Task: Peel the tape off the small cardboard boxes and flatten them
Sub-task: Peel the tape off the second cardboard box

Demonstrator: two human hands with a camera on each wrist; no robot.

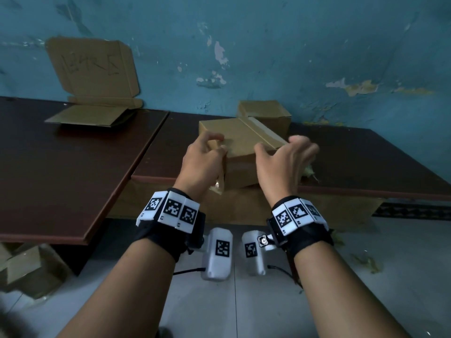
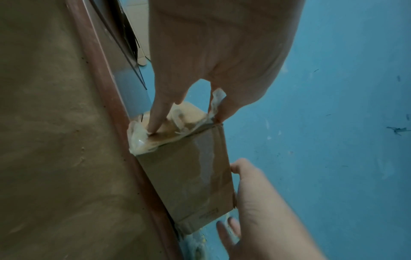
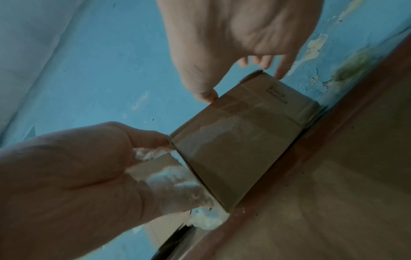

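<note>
A small brown cardboard box lies at the front edge of the dark table, with clear tape running across its top. At the box's left end my left hand pinches crumpled, partly lifted tape while one finger presses the end face. My right hand brackets the right end of the box: its thumb is on the near top edge and its fingers curl over the far corner. In the left wrist view the box still carries a tape strip along its side.
A second small box stands just behind, against the blue wall. An opened flat carton leans on the wall on the left table. More boxes sit on the floor under it. Tape scraps lie right of the box.
</note>
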